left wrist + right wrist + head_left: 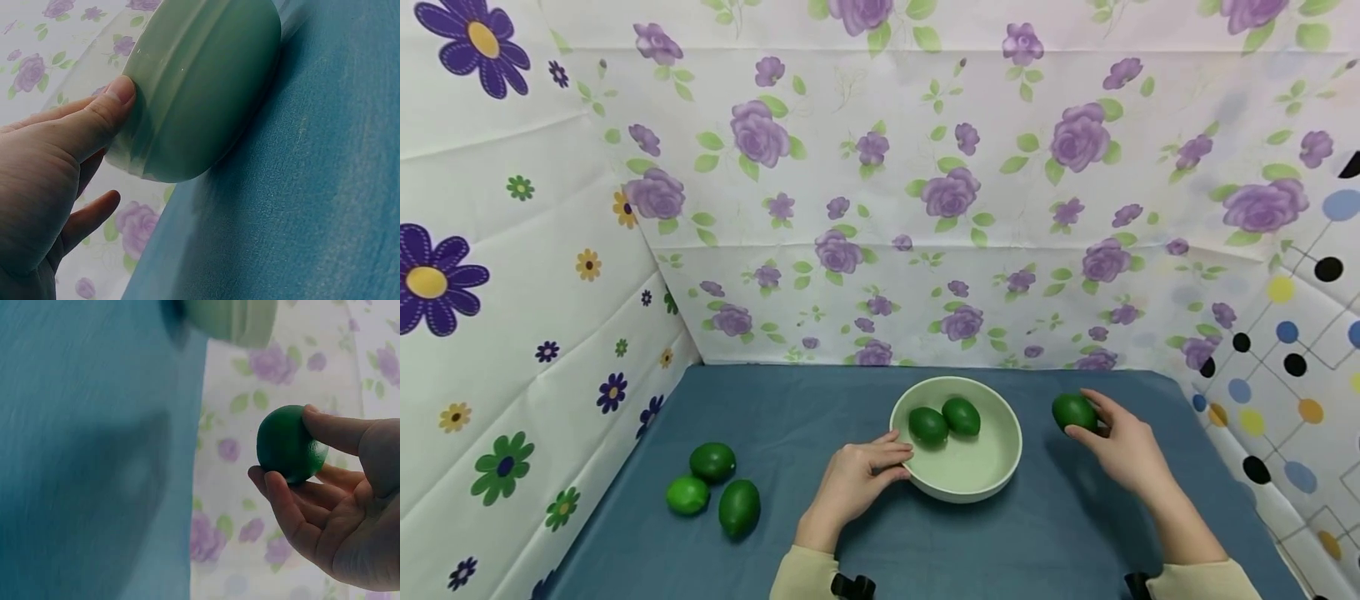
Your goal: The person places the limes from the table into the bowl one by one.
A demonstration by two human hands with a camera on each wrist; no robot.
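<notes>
My left hand (859,477) grips the left rim of a pale green bowl (981,467). In the left wrist view its thumb (119,94) presses the bowl's outer wall (206,94), while other fingers pass behind the rim. Two dark green limes, a left one (928,427) and a right one (961,416), lie inside the bowl. Right of the bowl, my right hand (1123,442) holds another dark green lime (1074,413) between thumb and fingers. The right wrist view shows this lime (289,445) held up off the cloth, apart from the bowl.
On the left of the blue cloth-covered table (970,554) lie two dark green limes, one behind (712,462) and one in front (740,509), beside a brighter lime (688,496). A flowered curtain (895,208) hangs behind; patterned sheets flank both sides.
</notes>
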